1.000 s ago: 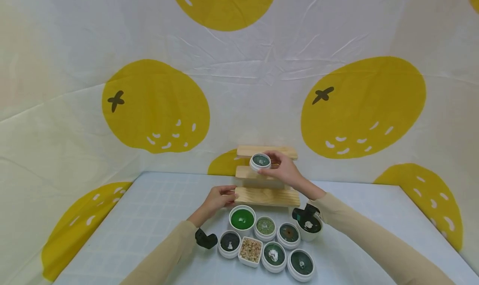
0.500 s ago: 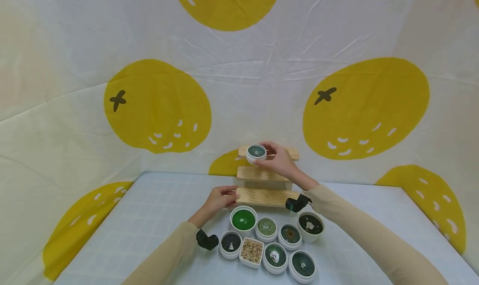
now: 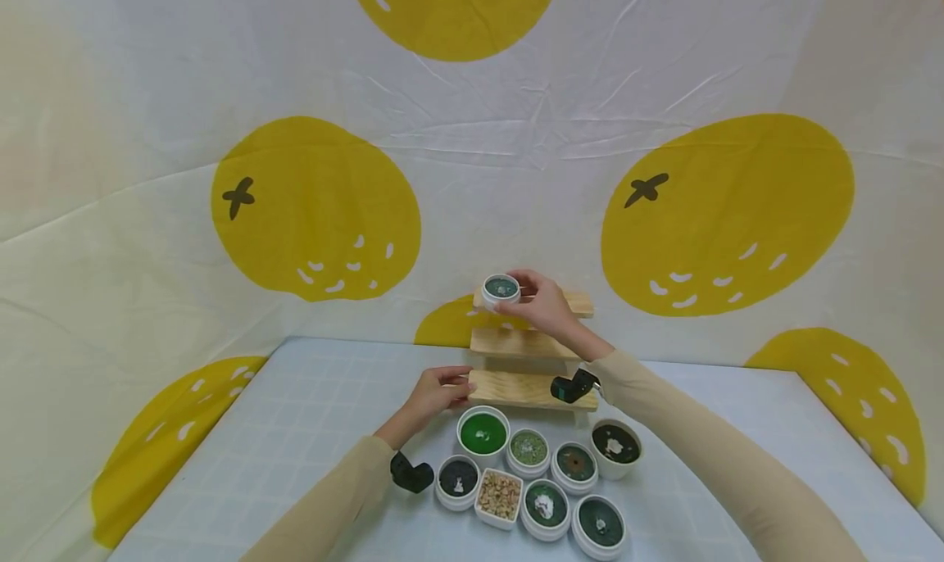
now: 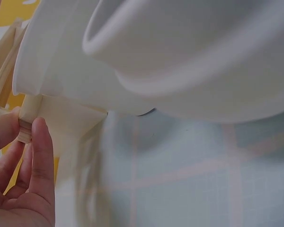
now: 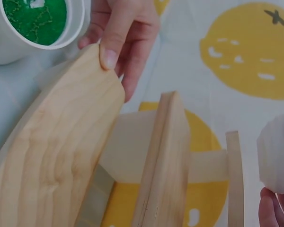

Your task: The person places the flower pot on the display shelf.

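Near the frame's middle I see the right hand [image 3: 544, 306], its grip closed round a small white cup [image 3: 501, 289] by the top board [image 3: 578, 303], though from here I can't tell whether they touch, while lower down the left hand [image 3: 433, 392] pinches the bottom board [image 3: 512, 389].

white backdrop [image 3: 509, 218], yellow fruit print [image 3: 317, 210]
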{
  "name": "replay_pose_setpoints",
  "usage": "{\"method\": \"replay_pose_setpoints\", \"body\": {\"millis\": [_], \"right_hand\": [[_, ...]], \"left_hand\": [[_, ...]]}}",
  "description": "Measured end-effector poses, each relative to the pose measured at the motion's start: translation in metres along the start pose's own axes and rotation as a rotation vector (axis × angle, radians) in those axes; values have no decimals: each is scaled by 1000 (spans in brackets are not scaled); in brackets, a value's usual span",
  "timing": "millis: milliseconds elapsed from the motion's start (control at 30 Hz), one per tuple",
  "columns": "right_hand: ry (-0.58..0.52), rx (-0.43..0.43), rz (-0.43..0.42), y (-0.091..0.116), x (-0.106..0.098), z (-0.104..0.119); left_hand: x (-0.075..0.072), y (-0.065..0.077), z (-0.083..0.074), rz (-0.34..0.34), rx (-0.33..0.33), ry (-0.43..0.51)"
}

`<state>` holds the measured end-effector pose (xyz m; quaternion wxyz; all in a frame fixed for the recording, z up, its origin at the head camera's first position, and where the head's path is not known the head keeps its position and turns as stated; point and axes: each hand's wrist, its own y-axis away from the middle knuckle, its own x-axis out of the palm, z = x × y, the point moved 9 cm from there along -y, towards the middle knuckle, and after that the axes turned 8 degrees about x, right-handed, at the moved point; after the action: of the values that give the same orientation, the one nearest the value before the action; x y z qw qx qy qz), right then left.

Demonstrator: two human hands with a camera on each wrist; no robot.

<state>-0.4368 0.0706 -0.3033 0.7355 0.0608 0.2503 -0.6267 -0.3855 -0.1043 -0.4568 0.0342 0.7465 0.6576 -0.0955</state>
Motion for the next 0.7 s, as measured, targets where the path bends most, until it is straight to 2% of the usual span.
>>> {"method": "replay_pose_setpoints", "body": {"millis": [300, 700], "right_hand": [[30, 51, -14, -6, 1, -6], [77, 104, -53, -10, 2, -7]], "left_hand": [[1, 0, 0, 8, 6, -14], [0, -1, 0, 11, 20, 13]]}}
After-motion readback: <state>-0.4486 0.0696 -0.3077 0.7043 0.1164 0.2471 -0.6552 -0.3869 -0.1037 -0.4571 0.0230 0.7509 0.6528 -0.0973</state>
